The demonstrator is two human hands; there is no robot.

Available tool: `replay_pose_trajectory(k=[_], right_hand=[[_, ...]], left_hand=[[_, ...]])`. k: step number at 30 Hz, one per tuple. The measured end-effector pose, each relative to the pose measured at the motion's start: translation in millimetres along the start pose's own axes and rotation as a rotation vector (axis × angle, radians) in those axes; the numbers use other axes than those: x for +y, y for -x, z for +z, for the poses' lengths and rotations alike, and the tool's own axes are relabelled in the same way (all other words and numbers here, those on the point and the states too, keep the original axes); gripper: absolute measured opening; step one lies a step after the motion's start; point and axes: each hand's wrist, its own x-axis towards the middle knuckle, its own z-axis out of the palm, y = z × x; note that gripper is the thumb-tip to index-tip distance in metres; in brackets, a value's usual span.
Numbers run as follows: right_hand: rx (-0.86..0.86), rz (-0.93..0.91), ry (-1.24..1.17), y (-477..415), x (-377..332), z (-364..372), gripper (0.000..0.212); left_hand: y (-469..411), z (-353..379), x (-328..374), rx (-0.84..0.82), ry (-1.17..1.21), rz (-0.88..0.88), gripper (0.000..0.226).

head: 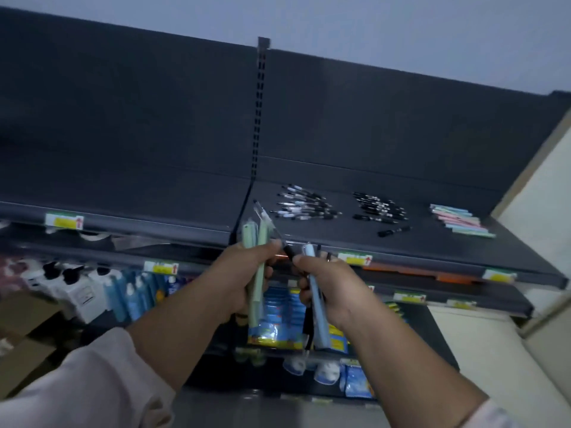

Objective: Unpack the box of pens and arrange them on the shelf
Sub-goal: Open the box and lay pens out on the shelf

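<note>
The left hand (pixel 242 274) grips green pens (pixel 251 239) in curled fingers, right hand (pixel 329 288) a blue pen (pixel 310 253).

Three piles of pens are laid side by side on the top shelf (pixel 324 230): the left pile (pixel 304 206), the middle pile (pixel 378 208) and the right pile (pixel 460 219), set apart. A single pen (pixel 394 231) is placed just before the middle pile. Packed goods (pixel 278 316) are kept on lower shelves (pixel 494 301) beneath.

Dark shelf (pixel 432 242) carries piled clear-barrelled pens (pixel 304 205), black pens (pixel 378 206) at their 3 o'clock, pastel pens (pixel 460 220) farther toward 3, a stray black pen (pixel 394 231) at 5; green pens (pixel 258 267) upright in left hand (pixel 244 273), pale blue pen (pixel 316 291), possibly more, in right hand (pixel 327 288).
</note>
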Motion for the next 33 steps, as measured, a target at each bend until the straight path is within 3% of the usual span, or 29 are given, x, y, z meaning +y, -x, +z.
replay_pose_trajectory(k=[6, 11, 17, 23, 27, 33], right_hand=[[0.105, -0.031, 0.101, 1.6, -13.2, -98.5, 0.011], [0.170, -0.046, 0.173, -23.0, -27.6, -135.2, 0.022], [0.182, -0.040, 0.251, -77.2, -48.9, -137.4, 0.017], [0.196, -0.018, 0.420, -150.2, -72.7, -124.1, 0.031], [0.175, 0.001, 0.458, -191.6, -86.0, -109.0, 0.012], [0.154, 0.053, 0.578, -236.2, -87.7, -102.3, 0.014]], left_hand=[[-6.0, 61.7, -16.7, -0.049, 0.021, -0.101, 0.026], [-16.9, 86.2, -15.3, -0.065, -0.031, -0.137, 0.021], [-70.3, 79.0, -7.6, 0.003, -0.053, -0.163, 0.020], [-138.5, 69.3, 18.2, -0.015, -0.065, -0.159, 0.022], [-180.7, 62.5, 35.8, -0.044, -0.087, -0.161, 0.023], [-216.5, 52.5, 35.0, -0.004, -0.079, -0.209, 0.025]])
